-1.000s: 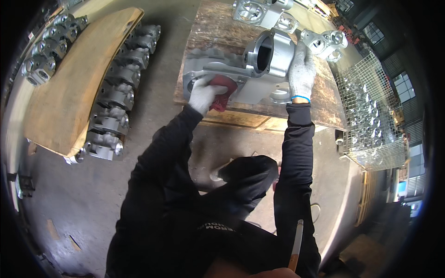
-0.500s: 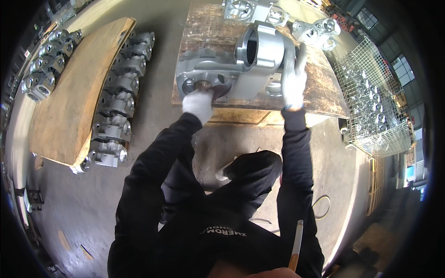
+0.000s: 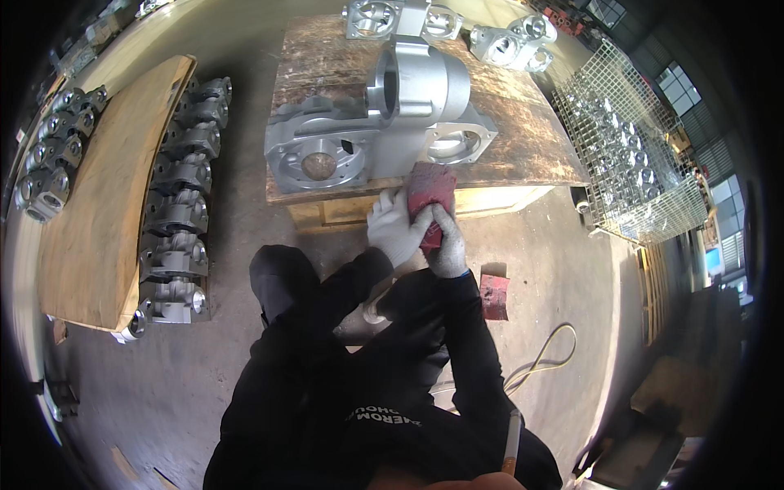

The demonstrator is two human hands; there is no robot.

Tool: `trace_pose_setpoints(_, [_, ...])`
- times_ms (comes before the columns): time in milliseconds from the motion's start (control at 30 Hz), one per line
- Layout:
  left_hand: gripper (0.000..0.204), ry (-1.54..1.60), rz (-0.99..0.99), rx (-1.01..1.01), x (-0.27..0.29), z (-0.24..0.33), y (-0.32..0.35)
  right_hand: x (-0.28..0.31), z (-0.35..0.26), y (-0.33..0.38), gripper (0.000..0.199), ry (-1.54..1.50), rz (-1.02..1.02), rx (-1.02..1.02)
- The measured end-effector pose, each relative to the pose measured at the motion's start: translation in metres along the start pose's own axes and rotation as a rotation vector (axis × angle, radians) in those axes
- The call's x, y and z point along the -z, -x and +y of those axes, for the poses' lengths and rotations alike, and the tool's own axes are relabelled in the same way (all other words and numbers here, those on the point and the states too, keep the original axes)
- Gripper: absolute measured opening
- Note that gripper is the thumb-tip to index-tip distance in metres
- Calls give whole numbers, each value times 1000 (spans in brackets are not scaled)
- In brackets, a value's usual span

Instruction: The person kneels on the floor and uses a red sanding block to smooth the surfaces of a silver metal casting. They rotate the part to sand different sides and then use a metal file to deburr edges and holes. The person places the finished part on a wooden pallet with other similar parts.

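Evidently both hands are at the red pad point(image 3: 431, 184), just off the near edge of the worktop point(image 3: 531, 151) and in front of the knees. With the hands as clock centre, the large grey casting point(image 3: 404, 147) stands at 12 o'clock, its barrel uppermost and its flanged ends out to either side; it seems to rest steadily unaided, which would explain why neither hand braces it.

The right hand point(image 3: 447, 245) has its grip closed on the pad's lower part, thumb on the upper face. The left hand point(image 3: 390, 224) lays its thumb beside that one, fingers lying to the pad's left; whether this grip is closed cannot be told. Two thumbs together probably keep the pad steady.

Smaller castings point(image 3: 506, 47) sit toward 1 o'clock at the far edge, perhaps to leave the near side for the large one. A red piece point(image 3: 494, 300) lies on the floor between 4 and 5 o'clock, and a wire basket point(image 3: 665, 208) stands between 2 and 3.
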State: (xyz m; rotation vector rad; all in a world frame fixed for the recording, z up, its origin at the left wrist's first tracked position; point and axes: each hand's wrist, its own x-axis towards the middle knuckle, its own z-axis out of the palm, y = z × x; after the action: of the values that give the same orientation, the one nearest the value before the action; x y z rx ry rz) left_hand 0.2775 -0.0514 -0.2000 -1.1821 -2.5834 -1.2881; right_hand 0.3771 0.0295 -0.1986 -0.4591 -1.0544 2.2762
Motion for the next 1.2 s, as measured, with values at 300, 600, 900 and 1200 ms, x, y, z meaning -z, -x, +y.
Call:
trace_pose_setpoints(300, [33, -254, 192, -1177, 113, 90, -122, 27, -92, -80, 23, 2169, 89, 1213])
trace_pose_setpoints(600, [32, -512, -17, -1195, 107, 103, -213, 20, -83, -148, 28, 2427, 98, 460])
trace_pose_setpoints(900, [26, -621, -117, -1323, 147, 61, -209, 16, -40, -108, 31, 415, 110, -89])
trace_pose_setpoints(1200, [27, -641, -231, -1316, 164, 66, -204, -25, -12, -86, 34, 1475, 246, 378])
